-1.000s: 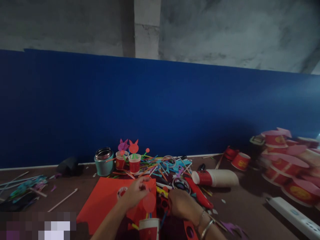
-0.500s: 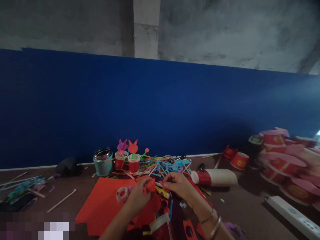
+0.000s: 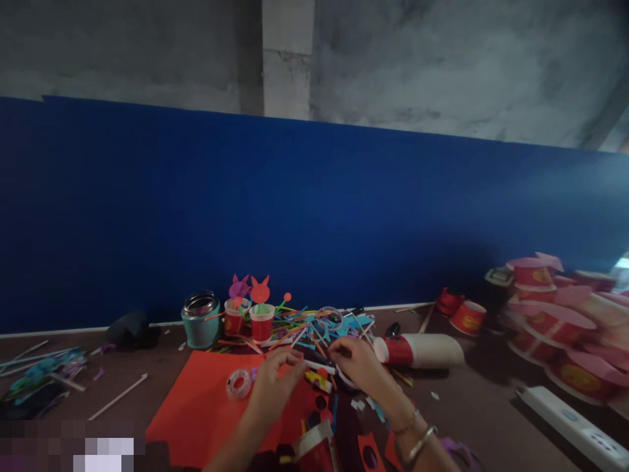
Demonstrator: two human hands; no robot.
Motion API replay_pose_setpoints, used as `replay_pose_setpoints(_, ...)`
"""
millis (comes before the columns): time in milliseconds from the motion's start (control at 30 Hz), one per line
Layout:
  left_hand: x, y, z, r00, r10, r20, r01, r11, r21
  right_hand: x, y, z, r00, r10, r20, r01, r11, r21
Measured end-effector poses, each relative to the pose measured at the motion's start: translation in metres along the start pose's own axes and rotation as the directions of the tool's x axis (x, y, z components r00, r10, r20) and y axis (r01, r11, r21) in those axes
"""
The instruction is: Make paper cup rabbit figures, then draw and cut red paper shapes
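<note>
My left hand (image 3: pixel 276 385) hovers over the large red paper sheet (image 3: pixel 187 400), its thumb and fingers bent together. A sliver of a small red paper piece (image 3: pixel 301 357) shows at its fingertips; the rest is hidden. My right hand (image 3: pixel 361 368), with bracelets at the wrist, is held opposite with thumb and finger pinched; anything between them is too small to make out. Below and between the hands lies a yellow-labelled tube (image 3: pixel 318 381). A roll of clear tape (image 3: pixel 238 384) rests on the sheet beside my left hand. A red paper cup (image 3: pixel 318 447) lies tilted nearest me.
Behind the hands stand two decorated cups (image 3: pixel 262 324) and a teal metal container (image 3: pixel 201 321), beside heaped coloured sticks (image 3: pixel 295 324). Stacked cups (image 3: pixel 411 351) lie at right. Farther right are pink-topped cups (image 3: pixel 555 321) and a power strip (image 3: pixel 570 419). A blue panel (image 3: pixel 314 216) rises behind.
The red paper piece in my left hand has turned mostly out of sight. My hands have moved slightly apart, and the tilted cup at the front has shifted a little.
</note>
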State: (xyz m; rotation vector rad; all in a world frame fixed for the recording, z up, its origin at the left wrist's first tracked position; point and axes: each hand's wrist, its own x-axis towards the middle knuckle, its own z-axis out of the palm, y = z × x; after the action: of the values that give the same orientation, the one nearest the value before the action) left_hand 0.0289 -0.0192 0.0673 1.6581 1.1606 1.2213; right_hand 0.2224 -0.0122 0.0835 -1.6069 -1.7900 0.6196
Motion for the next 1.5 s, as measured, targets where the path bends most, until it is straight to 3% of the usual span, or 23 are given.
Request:
replay_pose_setpoints(67,0.002,-0.002,-0.002,1.000,-0.028,-0.010,0.028,1.000,-0.003,0.001,0.007,-0.008,0.994,0.092,0.056,-0.070,0.946,-0.315)
replay_pose_setpoints(133,0.003,-0.003,-0.003,0.999,-0.051,-0.005,0.051,0.999,0.000,0.001,0.011,-0.012,0.982,0.169,0.081,-0.116,0.887,-0.447)
replay_pose_setpoints(367,0.005,-0.003,-0.008,0.995,-0.101,0.004,0.101,0.995,0.001,-0.005,0.013,-0.006,0.957,0.275,0.091,-0.172,0.792,-0.586)
replay_pose_setpoints(967,0.007,0.003,-0.014,0.981,-0.181,-0.063,0.181,0.983,-0.005,-0.005,0.014,-0.007,0.956,0.276,0.102,-0.156,0.770,-0.619)
replay_pose_setpoints(1300,0.011,-0.006,-0.017,0.986,-0.153,-0.061,0.154,0.988,0.007,0.000,0.015,-0.002,0.966,0.244,0.081,-0.151,0.795,-0.588)
replay_pose_setpoints(1500,0.011,-0.008,-0.017,0.988,-0.144,-0.055,0.145,0.989,0.011,-0.003,0.005,-0.014,0.968,0.244,0.065,-0.164,0.804,-0.572)
